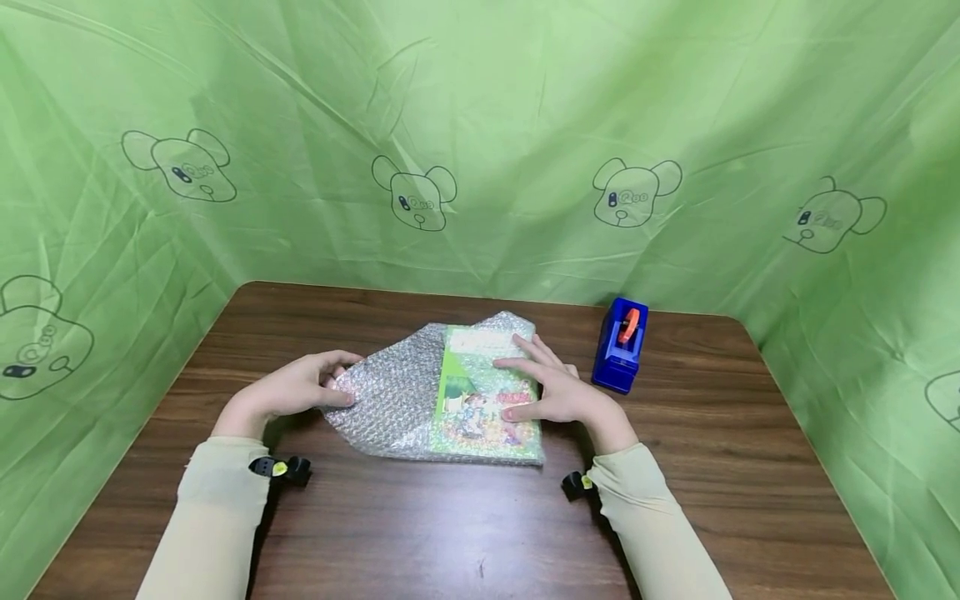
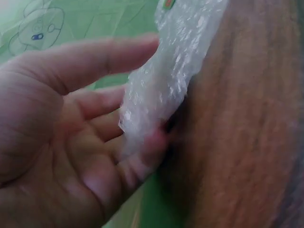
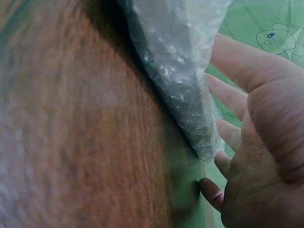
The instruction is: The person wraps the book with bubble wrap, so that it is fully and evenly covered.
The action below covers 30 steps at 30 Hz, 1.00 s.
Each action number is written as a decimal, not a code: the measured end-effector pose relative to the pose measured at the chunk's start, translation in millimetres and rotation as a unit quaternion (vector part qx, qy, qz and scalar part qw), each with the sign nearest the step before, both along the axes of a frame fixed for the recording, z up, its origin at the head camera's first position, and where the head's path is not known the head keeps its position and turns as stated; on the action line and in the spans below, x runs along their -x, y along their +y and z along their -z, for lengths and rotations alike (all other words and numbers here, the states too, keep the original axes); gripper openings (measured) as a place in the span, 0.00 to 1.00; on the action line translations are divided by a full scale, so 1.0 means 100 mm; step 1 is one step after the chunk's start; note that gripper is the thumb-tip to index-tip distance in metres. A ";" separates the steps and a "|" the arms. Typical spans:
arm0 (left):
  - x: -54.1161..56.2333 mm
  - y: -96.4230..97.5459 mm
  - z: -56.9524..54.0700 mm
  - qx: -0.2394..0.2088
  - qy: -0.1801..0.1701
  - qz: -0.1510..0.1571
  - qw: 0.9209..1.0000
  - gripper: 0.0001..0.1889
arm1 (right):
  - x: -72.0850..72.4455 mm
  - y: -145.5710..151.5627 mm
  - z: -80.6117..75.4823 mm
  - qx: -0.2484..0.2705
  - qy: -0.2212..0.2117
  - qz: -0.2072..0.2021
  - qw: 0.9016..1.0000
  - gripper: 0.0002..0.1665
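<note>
A sheet of bubble wrap [image 1: 393, 392] lies on the table, its left end narrowing to a folded point. A thin green picture book [image 1: 480, 392] with cartoon figures on its cover shows through the clear film at the right. My left hand [image 1: 311, 385] pinches the left end of the wrap, thumb over it and fingers at its edge; the left wrist view has the wrap [image 2: 156, 90] between thumb and fingers. Spread across the book's right side, my right hand [image 1: 558, 387] rests on the wrapped cover. In the right wrist view its fingers [image 3: 230, 97] lie along the wrap's side.
A blue tape dispenser [image 1: 618, 354] with an orange roll stands to the right, beyond my right hand. The brown wooden table [image 1: 465, 533] ends at a green curtain [image 1: 517, 108] printed with bear heads. Each wrist wears a black strap with a small camera.
</note>
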<state>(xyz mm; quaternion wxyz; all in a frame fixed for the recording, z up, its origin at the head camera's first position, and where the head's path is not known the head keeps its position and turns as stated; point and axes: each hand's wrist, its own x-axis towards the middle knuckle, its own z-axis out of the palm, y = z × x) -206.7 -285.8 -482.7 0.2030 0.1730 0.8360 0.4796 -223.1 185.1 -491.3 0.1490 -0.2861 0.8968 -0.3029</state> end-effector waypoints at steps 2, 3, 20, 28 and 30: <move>-0.01 -0.02 -0.01 -0.014 -0.018 0.018 1.000 0.35 | 0.00 0.00 0.00 0.001 0.001 0.000 1.000 0.50; -0.02 -0.02 -0.01 -0.021 -0.027 0.025 0.999 0.33 | 0.00 0.00 0.00 0.001 0.002 0.000 1.000 0.50; -0.07 0.04 -0.17 -0.032 -0.022 0.057 0.998 0.13 | -0.01 0.01 0.01 -0.002 -0.003 0.003 1.000 0.51; -0.13 0.22 -0.36 -0.091 -0.043 0.067 0.993 0.08 | 0.00 0.01 0.01 0.014 -0.007 0.001 1.000 0.49; -0.14 0.28 -0.39 -0.101 -0.046 0.068 0.992 0.07 | 0.00 0.01 0.01 0.016 -0.010 0.001 1.000 0.49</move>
